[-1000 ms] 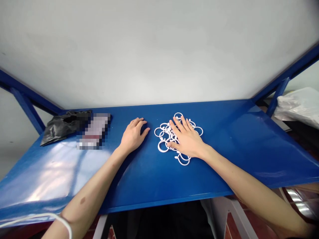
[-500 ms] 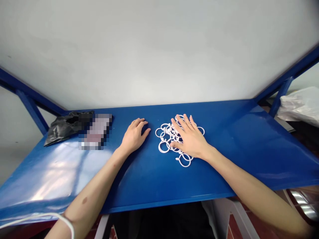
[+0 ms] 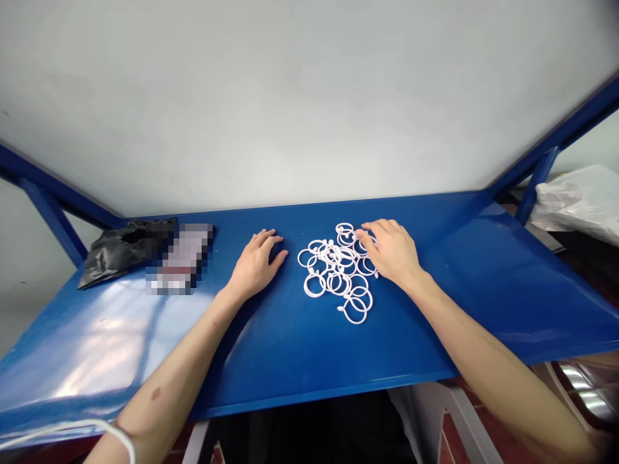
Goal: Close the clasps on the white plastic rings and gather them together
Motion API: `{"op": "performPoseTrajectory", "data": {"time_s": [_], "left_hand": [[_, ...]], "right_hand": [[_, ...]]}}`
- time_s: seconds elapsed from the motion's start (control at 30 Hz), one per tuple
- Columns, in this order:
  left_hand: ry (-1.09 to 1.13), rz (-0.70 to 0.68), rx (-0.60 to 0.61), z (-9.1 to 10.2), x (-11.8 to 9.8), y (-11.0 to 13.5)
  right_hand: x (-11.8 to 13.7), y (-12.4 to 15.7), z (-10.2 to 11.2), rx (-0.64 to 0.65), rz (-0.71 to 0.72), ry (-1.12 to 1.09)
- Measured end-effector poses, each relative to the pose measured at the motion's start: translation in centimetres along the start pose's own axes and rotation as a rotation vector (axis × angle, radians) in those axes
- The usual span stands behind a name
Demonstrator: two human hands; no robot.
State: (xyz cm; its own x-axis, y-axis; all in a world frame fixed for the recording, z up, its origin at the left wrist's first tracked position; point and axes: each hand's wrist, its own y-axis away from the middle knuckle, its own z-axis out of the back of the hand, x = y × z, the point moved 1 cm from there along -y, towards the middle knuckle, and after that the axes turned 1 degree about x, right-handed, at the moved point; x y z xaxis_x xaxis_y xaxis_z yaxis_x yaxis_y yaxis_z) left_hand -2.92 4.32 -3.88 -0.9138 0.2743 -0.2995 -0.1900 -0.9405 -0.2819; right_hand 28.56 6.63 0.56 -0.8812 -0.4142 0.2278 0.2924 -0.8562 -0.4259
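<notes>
A loose heap of several thin white rings [image 3: 337, 274], each with a small knob, lies on the blue tabletop [image 3: 290, 348]. They overlap one another and look like curtain rings. At the heap's right edge is my right hand [image 3: 394, 251], palm down with its fingers bent and the thumb apart. It partly covers a few rings; whether it touches them I cannot tell. To the left of the heap, apart from it, my left hand [image 3: 254, 265] rests on the table. Its fingers are loosely spread and it holds nothing.
On the left of the table lie a black plastic bag [image 3: 120, 251] and a blurred flat rectangular item [image 3: 184, 254]. A white cable [image 3: 97, 424] crosses my left forearm. Blue frame bars stand at both sides, a pale wall [image 3: 309, 103] behind. Clear plastic bags [image 3: 580, 200] lie at far right.
My right hand has moved from lying flat and spread over the rings to their right edge, its fingers now curled, uncovering most of the heap. My left hand stays in place.
</notes>
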Motion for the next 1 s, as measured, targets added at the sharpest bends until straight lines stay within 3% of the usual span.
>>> {"op": "performPoseTrajectory", "data": {"time_s": [0.63,1.0], "left_hand": [[-0.030,-0.005,0.000,0.0,0.0,0.1],[-0.036,-0.010,0.002,0.1,-0.1,0.1]], "right_hand": [[1.1,0.3,-0.1,0.004,0.115,-0.109],[2.6,0.9,-0.7,-0.015,0.316,-0.282]]}}
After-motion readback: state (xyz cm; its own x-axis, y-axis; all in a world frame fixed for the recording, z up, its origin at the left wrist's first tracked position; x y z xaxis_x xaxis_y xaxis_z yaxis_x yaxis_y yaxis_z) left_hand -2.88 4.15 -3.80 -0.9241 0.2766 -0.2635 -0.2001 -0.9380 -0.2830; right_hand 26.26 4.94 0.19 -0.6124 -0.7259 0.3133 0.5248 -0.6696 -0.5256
